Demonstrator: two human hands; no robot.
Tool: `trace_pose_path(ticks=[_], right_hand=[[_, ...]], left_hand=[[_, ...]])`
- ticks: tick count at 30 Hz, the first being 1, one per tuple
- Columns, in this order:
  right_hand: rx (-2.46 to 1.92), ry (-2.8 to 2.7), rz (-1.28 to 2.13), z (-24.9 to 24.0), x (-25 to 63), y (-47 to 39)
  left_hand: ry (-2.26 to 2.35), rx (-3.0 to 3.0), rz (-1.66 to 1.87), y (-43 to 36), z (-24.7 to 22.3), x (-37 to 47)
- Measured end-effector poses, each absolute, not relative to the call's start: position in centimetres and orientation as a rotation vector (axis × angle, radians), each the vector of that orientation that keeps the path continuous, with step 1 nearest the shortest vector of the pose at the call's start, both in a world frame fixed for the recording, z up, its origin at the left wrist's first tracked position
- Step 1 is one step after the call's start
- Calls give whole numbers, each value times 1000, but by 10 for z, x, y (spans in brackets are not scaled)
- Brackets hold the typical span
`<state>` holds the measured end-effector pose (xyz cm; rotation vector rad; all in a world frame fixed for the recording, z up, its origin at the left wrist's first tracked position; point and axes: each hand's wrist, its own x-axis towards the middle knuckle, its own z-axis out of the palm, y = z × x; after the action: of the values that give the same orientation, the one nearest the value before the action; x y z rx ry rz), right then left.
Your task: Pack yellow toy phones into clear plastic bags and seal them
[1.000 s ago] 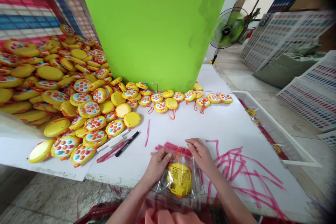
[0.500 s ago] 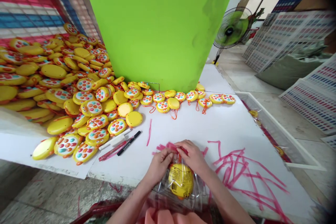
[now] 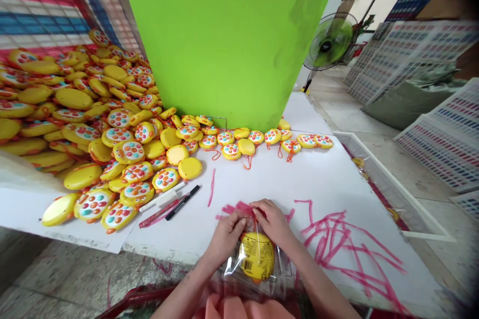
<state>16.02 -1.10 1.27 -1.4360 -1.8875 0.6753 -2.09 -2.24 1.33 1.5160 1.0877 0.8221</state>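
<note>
At the front edge of the table lies a clear plastic bag (image 3: pixel 230 271) with a yellow duck-shaped toy (image 3: pixel 256 257) inside, its printed, barcoded back facing up. My left hand (image 3: pixel 229 232) pinches the bag's top edge on the left. My right hand (image 3: pixel 272 222) is closed on the same edge on the right, and a red strap shows at its fingertips. Several pink strips (image 3: pixel 239 208) lie just beyond my fingers; whether a hand holds one is hidden.
A large heap of yellow toys with coloured buttons (image 3: pixel 127 152) spreads over the left side, with a row along the green panel (image 3: pixel 228 45). Markers (image 3: pixel 182 203) lie left of my hands. More pink strips (image 3: pixel 337 241) are scattered right. A fan (image 3: pixel 325 46) stands behind.
Both hands keep their grip at the top of the bag, with only slight finger movement. The whole view has shifted a little.
</note>
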Motion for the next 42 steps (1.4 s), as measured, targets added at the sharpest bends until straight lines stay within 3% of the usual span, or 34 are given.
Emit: trace_pose_path(ticks=[16,30,42], right_hand=[[-1427,-1734,702,9,160,-12],[-1375,-1487,1181,19,180,-13],[-1434,-1813,433,47,159,-9]], left_hand=[[1019,1304,874,-25,9,-20],[828,889,1015,-21,4,-21],[853,975,1042,-21,0,-20]])
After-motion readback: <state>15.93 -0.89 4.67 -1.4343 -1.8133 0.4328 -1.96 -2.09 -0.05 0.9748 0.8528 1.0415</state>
